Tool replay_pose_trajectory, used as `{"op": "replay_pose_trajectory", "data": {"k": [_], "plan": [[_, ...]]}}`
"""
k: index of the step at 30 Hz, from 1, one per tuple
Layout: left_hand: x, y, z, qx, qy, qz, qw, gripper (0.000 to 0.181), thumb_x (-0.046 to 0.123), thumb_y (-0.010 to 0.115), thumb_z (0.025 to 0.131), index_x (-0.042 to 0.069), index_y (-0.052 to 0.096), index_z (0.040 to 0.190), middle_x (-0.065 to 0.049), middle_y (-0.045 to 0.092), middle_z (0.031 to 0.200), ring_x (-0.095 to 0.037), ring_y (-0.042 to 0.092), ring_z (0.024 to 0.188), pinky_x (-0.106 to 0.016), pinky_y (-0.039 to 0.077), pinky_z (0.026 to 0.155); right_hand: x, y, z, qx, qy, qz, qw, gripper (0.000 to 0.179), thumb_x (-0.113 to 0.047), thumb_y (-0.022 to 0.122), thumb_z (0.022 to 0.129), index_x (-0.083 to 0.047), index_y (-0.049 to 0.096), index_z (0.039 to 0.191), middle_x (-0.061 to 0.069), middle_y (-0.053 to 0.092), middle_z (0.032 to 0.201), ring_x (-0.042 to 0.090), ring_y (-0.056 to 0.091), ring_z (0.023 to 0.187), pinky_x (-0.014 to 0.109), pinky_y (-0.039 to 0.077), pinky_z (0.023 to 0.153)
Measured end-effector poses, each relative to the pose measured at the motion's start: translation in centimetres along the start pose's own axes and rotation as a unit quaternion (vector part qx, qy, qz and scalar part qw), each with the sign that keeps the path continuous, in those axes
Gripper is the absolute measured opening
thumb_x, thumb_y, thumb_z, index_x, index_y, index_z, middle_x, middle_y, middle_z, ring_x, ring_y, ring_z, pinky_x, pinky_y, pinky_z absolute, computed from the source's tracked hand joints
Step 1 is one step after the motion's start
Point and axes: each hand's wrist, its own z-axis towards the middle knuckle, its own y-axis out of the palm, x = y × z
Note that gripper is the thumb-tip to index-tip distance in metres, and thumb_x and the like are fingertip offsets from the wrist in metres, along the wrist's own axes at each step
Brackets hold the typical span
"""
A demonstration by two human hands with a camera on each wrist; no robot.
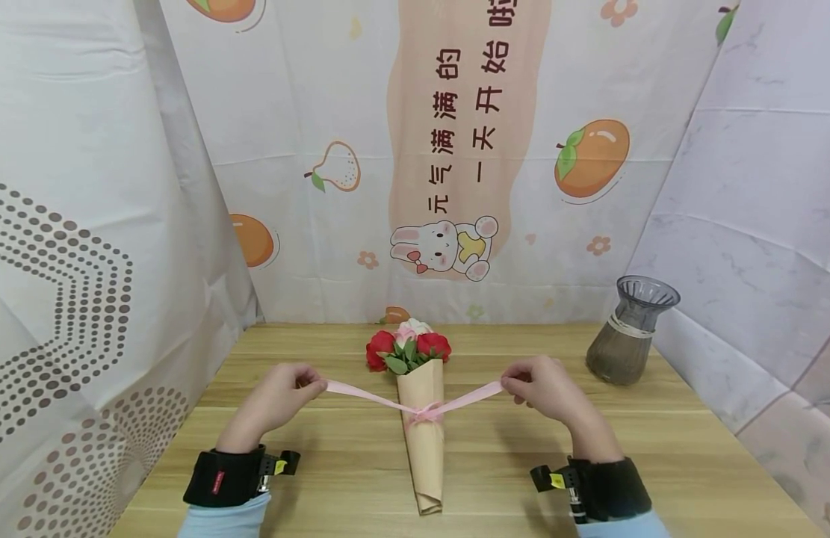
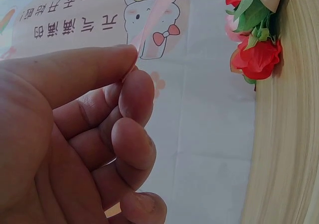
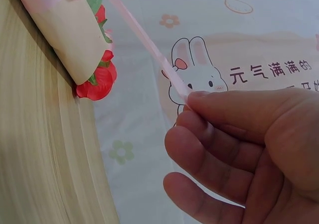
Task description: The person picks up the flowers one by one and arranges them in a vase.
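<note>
A bouquet wrapped in brown kraft paper (image 1: 424, 456) lies on the table, its red, pink and white artificial flowers (image 1: 436, 344) pointing away from me. Around the middle of the wrap goes a pink ribbon (image 1: 471, 397), tied in a knot or bow at the front. My left hand (image 1: 280, 396) pinches one ribbon end between thumb and index finger, left of the bouquet. On the other side my right hand (image 1: 545, 388) pinches the other end the same way. Both ribbon lengths stretch out and slope up from the knot. The wrist views show each pinch closely.
A grey glass vase (image 1: 623, 340) with a cord round its neck stands at the back right of the wooden table (image 1: 347, 463). A printed cloth (image 1: 307, 246) hangs behind the table, with more cloth at both sides. Each wrist wears a black band with a small camera.
</note>
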Motion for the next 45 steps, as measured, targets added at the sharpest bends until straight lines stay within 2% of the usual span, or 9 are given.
{"op": "replay_pose_trajectory", "data": {"k": [6, 14, 34, 39, 45], "plan": [[-0.3, -0.4, 0.0, 0.004, -0.003, 0.002, 1.0000, 0.015, 0.024, 0.066, 0.099, 0.011, 0.073, 0.097, 0.000, 0.064, 0.085, -0.016, 0.054, 0.076, -0.030, 0.046, 0.066, 0.2, -0.3, 0.0, 0.003, 0.006, -0.003, 1.0000, 0.011, -0.015, 0.067, 0.098, -0.011, 0.077, 0.099, 0.003, 0.068, 0.071, 0.014, 0.064, 0.065, 0.030, 0.051, 0.056], [-0.6, -0.9, -0.3, 0.018, 0.009, 0.006, 0.9998, 0.013, 0.022, 0.067, 0.099, 0.013, 0.071, 0.091, -0.001, 0.064, 0.081, -0.015, 0.053, 0.072, -0.029, 0.044, 0.062, 0.5, -0.6, 0.1, -0.002, 0.004, 0.011, 0.9999, 0.011, -0.014, 0.066, 0.098, -0.009, 0.076, 0.099, 0.007, 0.069, 0.073, 0.015, 0.064, 0.066, 0.030, 0.051, 0.056], [-1.4, -1.9, -0.7, 0.036, 0.008, 0.008, 0.9993, 0.015, 0.023, 0.066, 0.099, 0.009, 0.072, 0.097, -0.001, 0.065, 0.085, -0.016, 0.054, 0.076, -0.028, 0.045, 0.064, 1.1, -1.2, 0.0, -0.001, 0.002, 0.018, 0.9998, 0.011, -0.013, 0.066, 0.098, -0.007, 0.075, 0.099, 0.005, 0.069, 0.072, 0.019, 0.063, 0.066, 0.030, 0.052, 0.056], [-1.5, -2.3, -1.0, 0.038, 0.000, 0.006, 0.9992, 0.016, 0.024, 0.066, 0.100, 0.009, 0.071, 0.098, -0.002, 0.065, 0.084, -0.016, 0.053, 0.075, -0.029, 0.044, 0.063, 1.3, -1.4, 0.0, 0.004, 0.000, 0.016, 0.9999, 0.012, -0.013, 0.065, 0.098, -0.006, 0.075, 0.097, 0.003, 0.068, 0.071, 0.019, 0.064, 0.066, 0.030, 0.053, 0.056], [-1.7, -2.7, -1.1, 0.038, -0.010, 0.004, 0.9992, 0.018, 0.025, 0.065, 0.100, 0.008, 0.072, 0.101, -0.003, 0.065, 0.084, -0.017, 0.052, 0.074, -0.028, 0.043, 0.062, 1.4, -1.6, -0.2, 0.006, 0.008, 0.025, 0.9996, 0.012, -0.013, 0.066, 0.098, -0.005, 0.075, 0.098, 0.006, 0.068, 0.074, 0.023, 0.067, 0.070, 0.032, 0.055, 0.059]]}}
